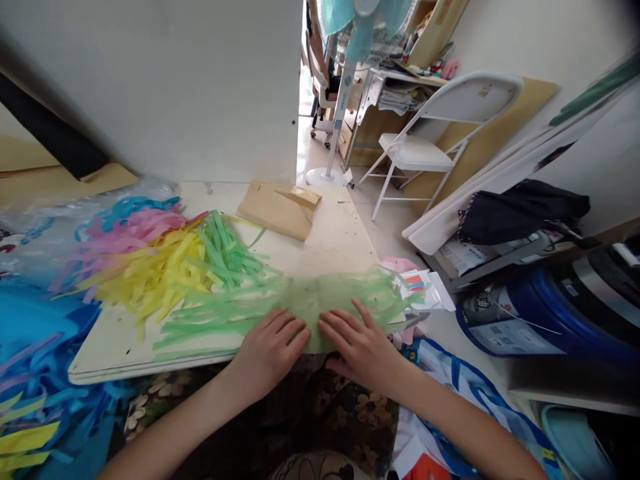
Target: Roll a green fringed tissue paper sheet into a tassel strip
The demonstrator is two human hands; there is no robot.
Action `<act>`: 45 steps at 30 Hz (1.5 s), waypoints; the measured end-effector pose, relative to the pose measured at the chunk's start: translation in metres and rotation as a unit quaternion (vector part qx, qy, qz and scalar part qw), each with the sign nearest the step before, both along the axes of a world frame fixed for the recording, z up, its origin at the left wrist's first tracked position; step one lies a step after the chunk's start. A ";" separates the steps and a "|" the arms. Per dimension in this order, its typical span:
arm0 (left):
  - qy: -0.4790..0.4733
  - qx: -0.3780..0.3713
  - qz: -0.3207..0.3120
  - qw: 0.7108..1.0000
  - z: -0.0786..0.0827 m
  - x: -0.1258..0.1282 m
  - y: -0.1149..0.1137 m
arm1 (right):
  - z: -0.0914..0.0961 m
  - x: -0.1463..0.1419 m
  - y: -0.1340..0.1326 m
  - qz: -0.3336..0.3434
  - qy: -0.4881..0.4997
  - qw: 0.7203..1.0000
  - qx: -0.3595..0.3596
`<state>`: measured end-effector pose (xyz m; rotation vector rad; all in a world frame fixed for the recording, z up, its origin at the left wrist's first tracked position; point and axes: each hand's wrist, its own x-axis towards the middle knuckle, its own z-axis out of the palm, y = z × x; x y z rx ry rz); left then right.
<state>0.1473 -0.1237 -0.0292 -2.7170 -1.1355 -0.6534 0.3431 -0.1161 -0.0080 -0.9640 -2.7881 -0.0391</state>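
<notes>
A sheet of thin green paper [313, 293], cut into fringe at both ends, lies spread along the near edge of the white table [345, 233]. My left hand [275, 347] rests on its uncut middle with the fingers flat and pointing right. Close beside it, my right hand [357, 343] presses on the same band, fingers spread and thumb near the table edge. Left of the sheet are heaped fringe bundles: green strips [230, 250], yellow strips [170, 273], pink strips [135, 230] and blue strips [127, 210].
Behind the sheet lies a brown paper packet [280, 208]. Blue paper [40, 313] and clear plastic [30, 233] crowd the left side. Beyond the table stand a fan [345, 87] and a white folding chair [420, 150]. A blue drum-shaped container [530, 307] is at the right.
</notes>
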 end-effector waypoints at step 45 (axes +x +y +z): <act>0.164 -0.251 0.039 0.953 0.045 0.007 0.065 | 0.025 0.028 0.051 -0.148 0.000 0.934 -0.324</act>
